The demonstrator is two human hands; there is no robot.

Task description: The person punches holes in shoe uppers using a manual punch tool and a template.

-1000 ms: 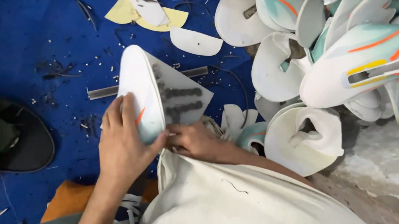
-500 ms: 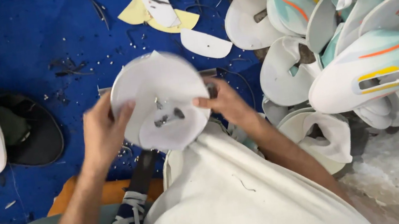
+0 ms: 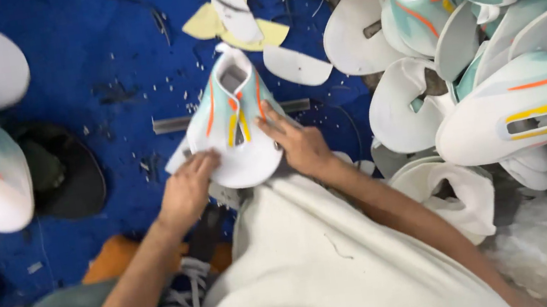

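Shoe upper [image 3: 235, 127] lies between both hands, pile of uppers [image 3: 487, 52] right (perhaps overlapping), floor mat [image 3: 95, 50] beneath.
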